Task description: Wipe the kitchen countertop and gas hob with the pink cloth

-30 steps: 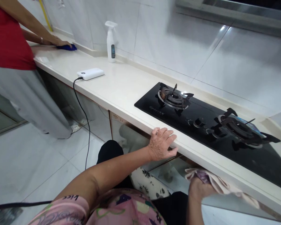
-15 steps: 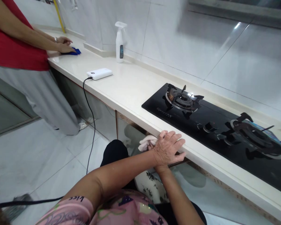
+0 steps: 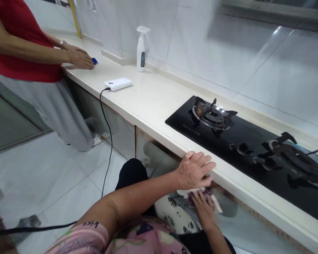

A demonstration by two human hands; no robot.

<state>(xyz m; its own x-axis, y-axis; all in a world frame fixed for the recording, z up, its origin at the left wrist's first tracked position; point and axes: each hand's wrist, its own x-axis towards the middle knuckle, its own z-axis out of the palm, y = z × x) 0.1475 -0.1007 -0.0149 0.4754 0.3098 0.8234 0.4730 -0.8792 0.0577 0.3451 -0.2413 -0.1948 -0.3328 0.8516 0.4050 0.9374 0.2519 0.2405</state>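
My left hand (image 3: 194,171) rests flat against the front edge of a cream stone countertop (image 3: 159,102), its fingers spread and holding nothing. Just below it, my right hand (image 3: 204,206) is shut on a crumpled pale pink cloth (image 3: 198,194), pressing it against a glass cabinet panel (image 3: 198,208) under the counter. Part of the cloth is hidden by my fingers. Far to the left, a co-worker's hands (image 3: 78,58) lie on the counter over a blue cloth (image 3: 94,61), which is mostly covered.
A black gas hob (image 3: 243,148) with two burners is set into the counter to the right. Further along stand a white spray bottle (image 3: 141,49) and a white power bank (image 3: 118,84), whose black cable (image 3: 105,120) hangs to the tiled floor (image 3: 42,176).
My right hand and cloth have moved from beside my left hand down below it onto the glass. The co-worker's hands have slid over the blue cloth, covering more of it.
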